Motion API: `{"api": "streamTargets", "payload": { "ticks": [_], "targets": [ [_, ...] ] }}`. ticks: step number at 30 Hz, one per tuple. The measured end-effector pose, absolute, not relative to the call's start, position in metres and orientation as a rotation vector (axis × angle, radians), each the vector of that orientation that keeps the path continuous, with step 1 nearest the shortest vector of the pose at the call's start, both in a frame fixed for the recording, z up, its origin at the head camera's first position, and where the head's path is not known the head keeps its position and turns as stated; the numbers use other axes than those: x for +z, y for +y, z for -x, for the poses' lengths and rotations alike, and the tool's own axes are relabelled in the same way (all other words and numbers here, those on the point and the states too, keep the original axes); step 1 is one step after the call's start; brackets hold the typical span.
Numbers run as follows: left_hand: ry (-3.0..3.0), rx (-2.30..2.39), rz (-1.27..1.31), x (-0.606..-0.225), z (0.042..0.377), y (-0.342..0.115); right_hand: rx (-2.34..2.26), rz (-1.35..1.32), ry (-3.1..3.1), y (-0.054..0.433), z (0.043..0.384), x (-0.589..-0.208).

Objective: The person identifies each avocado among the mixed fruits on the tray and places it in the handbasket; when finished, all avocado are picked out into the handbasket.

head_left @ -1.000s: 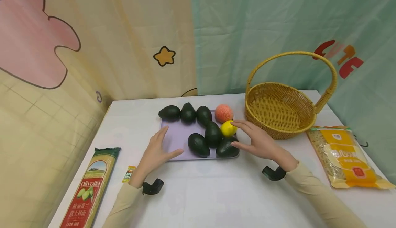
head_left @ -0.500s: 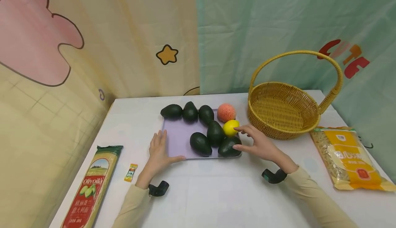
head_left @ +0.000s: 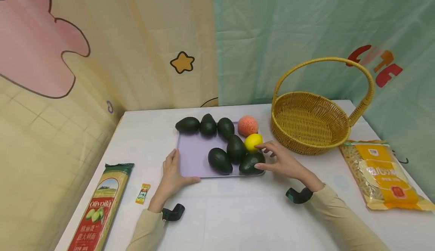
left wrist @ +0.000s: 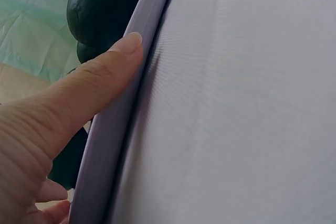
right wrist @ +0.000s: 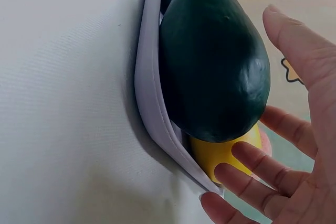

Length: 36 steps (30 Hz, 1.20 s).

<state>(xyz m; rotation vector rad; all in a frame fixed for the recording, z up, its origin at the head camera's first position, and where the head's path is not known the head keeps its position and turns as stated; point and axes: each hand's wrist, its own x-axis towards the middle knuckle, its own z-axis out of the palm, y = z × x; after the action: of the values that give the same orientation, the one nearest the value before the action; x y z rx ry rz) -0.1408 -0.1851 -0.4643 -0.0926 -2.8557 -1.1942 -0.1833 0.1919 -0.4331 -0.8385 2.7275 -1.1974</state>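
A lilac tray (head_left: 193,154) holds several dark green avocados (head_left: 220,161), a yellow lemon (head_left: 253,142) and a bumpy coral-pink ball (head_left: 247,125). At the tray's front left corner is my left hand (head_left: 173,175), its fingers along the left side and its thumb laid on the front rim, as the left wrist view shows. My right hand (head_left: 280,161) is spread around the front right avocado (right wrist: 215,66). Its thumb stands beside that avocado, and its other fingers reach close to the lemon, loosely bent and gripping nothing.
A wicker basket (head_left: 307,145) with a tall handle stands at the back right. In front of it lies a yellow bag of grain-like food (head_left: 384,175). A red pasta packet (head_left: 98,209) and a small snack sachet (head_left: 143,193) lie on the left. Curtains hang behind the table.
My left hand has come down from over the tray to its left front corner, thumb onto the rim. My right hand has shifted slightly towards the front right avocado. The fruit has stayed in place.
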Motion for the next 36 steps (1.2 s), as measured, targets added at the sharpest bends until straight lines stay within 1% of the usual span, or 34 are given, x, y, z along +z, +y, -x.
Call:
{"api": "streamTargets", "payload": {
  "ticks": [9,25,36],
  "targets": [
    [-2.865,-1.159,0.034,-0.465,0.141,-0.189,-1.209,0.853,2.706,0.19,0.185,-0.435],
    [-2.808,-1.112,0.046,-0.475,0.143,-0.197,-1.175,0.827,2.585,0.186,0.19,-0.438],
    [-2.808,-1.097,0.044,-0.477,0.143,-0.196,-1.203,0.732,2.554,0.187,0.187,-0.443]
  ]
}}
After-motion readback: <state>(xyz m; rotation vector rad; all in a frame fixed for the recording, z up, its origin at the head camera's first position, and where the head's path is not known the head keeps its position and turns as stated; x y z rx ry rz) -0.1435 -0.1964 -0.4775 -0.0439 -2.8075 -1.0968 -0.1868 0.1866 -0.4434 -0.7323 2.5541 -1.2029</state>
